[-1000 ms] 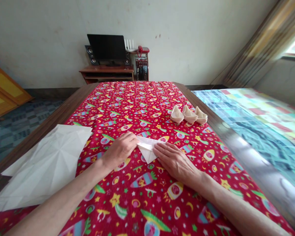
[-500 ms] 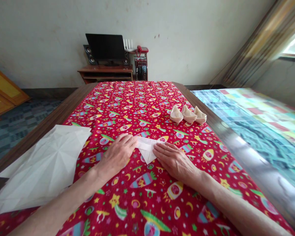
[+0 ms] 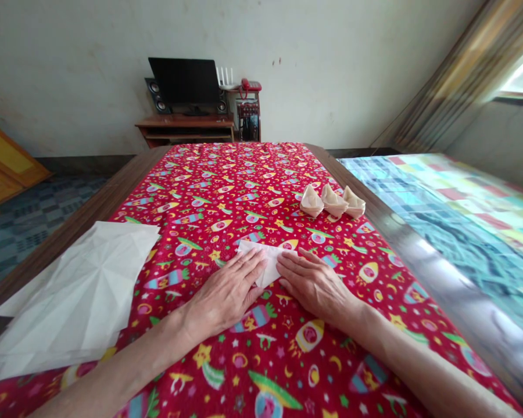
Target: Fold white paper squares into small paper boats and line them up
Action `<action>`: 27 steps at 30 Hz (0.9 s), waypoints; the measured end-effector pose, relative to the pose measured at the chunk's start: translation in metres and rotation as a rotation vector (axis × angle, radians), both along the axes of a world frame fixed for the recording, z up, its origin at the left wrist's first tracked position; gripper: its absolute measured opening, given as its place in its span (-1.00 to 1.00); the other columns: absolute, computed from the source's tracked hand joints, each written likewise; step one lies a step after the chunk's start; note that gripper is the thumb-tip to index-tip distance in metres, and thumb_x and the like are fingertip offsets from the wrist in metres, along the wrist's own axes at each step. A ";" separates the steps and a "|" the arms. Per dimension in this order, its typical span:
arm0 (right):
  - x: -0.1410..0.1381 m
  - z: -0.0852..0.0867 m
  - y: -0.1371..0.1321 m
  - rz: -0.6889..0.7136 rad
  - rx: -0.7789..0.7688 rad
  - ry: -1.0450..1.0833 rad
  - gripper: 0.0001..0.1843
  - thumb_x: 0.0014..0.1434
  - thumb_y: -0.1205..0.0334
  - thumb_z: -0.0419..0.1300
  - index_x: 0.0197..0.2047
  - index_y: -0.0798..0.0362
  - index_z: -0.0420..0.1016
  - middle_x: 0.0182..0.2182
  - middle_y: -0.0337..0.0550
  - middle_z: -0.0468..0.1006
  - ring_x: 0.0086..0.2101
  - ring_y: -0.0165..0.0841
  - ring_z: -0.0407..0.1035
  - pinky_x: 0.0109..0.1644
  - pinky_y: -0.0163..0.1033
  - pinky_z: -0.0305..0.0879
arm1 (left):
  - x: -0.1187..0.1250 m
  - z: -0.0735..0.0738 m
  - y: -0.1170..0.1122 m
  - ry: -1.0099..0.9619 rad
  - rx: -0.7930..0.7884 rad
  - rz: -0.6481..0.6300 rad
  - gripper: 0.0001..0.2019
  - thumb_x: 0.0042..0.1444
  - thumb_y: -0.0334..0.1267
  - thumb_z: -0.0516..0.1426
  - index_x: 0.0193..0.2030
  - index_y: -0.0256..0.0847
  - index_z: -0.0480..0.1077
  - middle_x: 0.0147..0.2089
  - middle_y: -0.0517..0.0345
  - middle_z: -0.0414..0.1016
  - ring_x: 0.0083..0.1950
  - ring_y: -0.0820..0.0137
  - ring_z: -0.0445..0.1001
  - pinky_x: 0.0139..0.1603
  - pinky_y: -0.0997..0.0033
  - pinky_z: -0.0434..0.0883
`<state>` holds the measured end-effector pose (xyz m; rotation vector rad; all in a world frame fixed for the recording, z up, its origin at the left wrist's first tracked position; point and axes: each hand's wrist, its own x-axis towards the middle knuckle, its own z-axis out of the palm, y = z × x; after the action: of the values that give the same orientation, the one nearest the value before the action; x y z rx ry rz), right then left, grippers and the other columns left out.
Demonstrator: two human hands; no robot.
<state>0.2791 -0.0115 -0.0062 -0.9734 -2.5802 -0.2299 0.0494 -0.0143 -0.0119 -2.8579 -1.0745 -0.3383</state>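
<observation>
Where the folded sheet of white paper (image 3: 271, 269) lay, just below the centre of the frame, the left hand (image 3: 232, 285) covered much of its left part and the right hand (image 3: 311, 281) its right end. The paper was flat on the red cloth (image 3: 209, 203), its long edge toward the top of the frame. Both hands were spread palm down, with their fingers stretched over the paper rather than curled around it; neither was clenched. The fingertips of the two hands were near each other but apart, and a strip of white showed between them.

Up and to the right of the paper stood three peaked folded-paper shapes (image 3: 333, 201), set side by side in a row on the same cloth. At the left of the frame lay a stack of creased white paper sheets (image 3: 82, 296), crease lines fanning out across the uppermost one. The cloth, printed with rockets and stars, covered the middle of the tabletop (image 3: 113, 188), whose dark wood showed along both sides.

Farther off, in the upper left of the frame, were a black monitor (image 3: 185, 82) and a red telephone (image 3: 250, 86). A striped curtain (image 3: 444, 87) hung at the upper right.
</observation>
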 end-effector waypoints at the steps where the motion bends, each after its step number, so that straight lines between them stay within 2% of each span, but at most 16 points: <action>1: 0.001 0.001 0.000 -0.015 0.013 -0.006 -0.71 0.31 0.25 -0.01 -0.02 0.11 0.47 -0.02 -0.02 0.53 0.01 -0.26 0.39 0.12 -0.08 0.29 | -0.002 0.001 -0.001 0.002 0.009 0.012 -0.55 0.31 -0.22 -0.10 0.29 -0.33 0.10 0.37 -0.06 0.06 0.40 0.26 -0.03 0.35 0.15 0.11; 6: 0.003 -0.002 -0.003 -0.121 0.074 -0.043 -0.70 0.30 0.29 -0.03 -0.16 0.13 0.53 -0.14 0.01 0.59 -0.09 -0.21 0.45 0.11 0.00 0.28 | -0.008 0.000 -0.006 0.013 0.038 0.089 -0.55 0.30 -0.19 -0.08 0.26 -0.38 0.16 0.35 -0.13 0.09 0.38 0.20 0.03 0.33 0.09 0.15; 11: -0.005 -0.010 -0.007 -0.223 0.176 -0.087 -0.71 0.26 0.36 -0.01 -0.20 0.17 0.54 -0.21 0.09 0.59 -0.16 -0.16 0.45 0.15 0.12 0.21 | -0.013 -0.002 -0.011 0.016 0.076 0.144 -0.53 0.28 -0.16 -0.05 0.25 -0.39 0.18 0.33 -0.18 0.11 0.36 0.15 0.08 0.29 0.03 0.18; 14: -0.009 -0.010 -0.009 -0.294 0.244 -0.159 -0.72 0.25 0.36 -0.01 -0.26 0.16 0.55 -0.32 0.05 0.58 -0.25 -0.20 0.44 0.13 0.11 0.24 | -0.016 0.005 -0.006 -0.018 0.071 0.157 -0.58 0.28 -0.19 -0.04 0.19 -0.36 0.27 0.27 -0.16 0.24 0.30 0.15 0.20 0.27 0.02 0.19; 18: -0.012 -0.007 -0.008 -0.307 0.255 -0.167 -0.70 0.26 0.32 0.00 -0.39 0.11 0.53 -0.43 -0.03 0.55 -0.34 -0.26 0.41 0.10 0.05 0.25 | -0.019 0.013 0.019 -0.177 0.010 0.153 -0.69 0.31 -0.25 -0.07 -0.11 -0.24 0.49 -0.06 0.05 0.55 -0.01 0.30 0.49 0.15 0.16 0.32; 20: -0.010 -0.006 -0.006 -0.298 0.227 -0.107 -0.67 0.28 0.30 0.00 -0.43 0.11 0.50 -0.45 -0.05 0.55 -0.36 -0.27 0.41 0.09 0.04 0.23 | -0.019 0.011 0.037 -0.275 0.003 0.170 -0.71 0.29 -0.23 -0.03 -0.01 -0.27 0.44 -0.05 0.02 0.53 -0.01 0.32 0.46 0.07 0.26 0.37; 22: -0.007 -0.005 -0.004 -0.289 0.199 -0.035 -0.67 0.29 0.28 0.01 -0.46 0.10 0.48 -0.44 -0.06 0.56 -0.35 -0.28 0.42 0.09 0.03 0.21 | -0.017 0.006 0.053 -0.262 -0.009 0.163 -0.61 0.23 -0.17 0.06 0.13 -0.32 0.32 0.02 -0.04 0.45 0.05 0.28 0.40 0.08 0.26 0.36; 25: -0.002 -0.006 0.001 -0.277 0.126 0.053 -0.71 0.28 0.24 0.04 -0.45 0.08 0.45 -0.37 -0.06 0.57 -0.24 -0.24 0.43 0.06 0.00 0.23 | -0.014 0.001 0.069 -0.194 -0.029 0.160 -0.50 0.11 -0.07 0.18 0.14 -0.28 0.32 -0.03 -0.01 0.39 0.02 0.25 0.39 0.03 0.27 0.37; 27: 0.002 -0.008 0.004 -0.283 0.040 0.118 -0.79 0.25 0.23 0.08 -0.38 0.07 0.44 -0.30 -0.02 0.56 -0.12 -0.19 0.39 -0.01 -0.05 0.29 | -0.012 0.003 0.073 -0.167 -0.055 0.183 -0.46 0.04 -0.03 0.22 0.13 -0.23 0.33 -0.06 0.02 0.39 -0.02 0.26 0.41 0.00 0.30 0.38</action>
<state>0.2809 -0.0072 -0.0140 -1.2959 -2.3179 -0.2873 0.0376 0.0592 -0.0091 -2.7894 -1.3835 -0.5496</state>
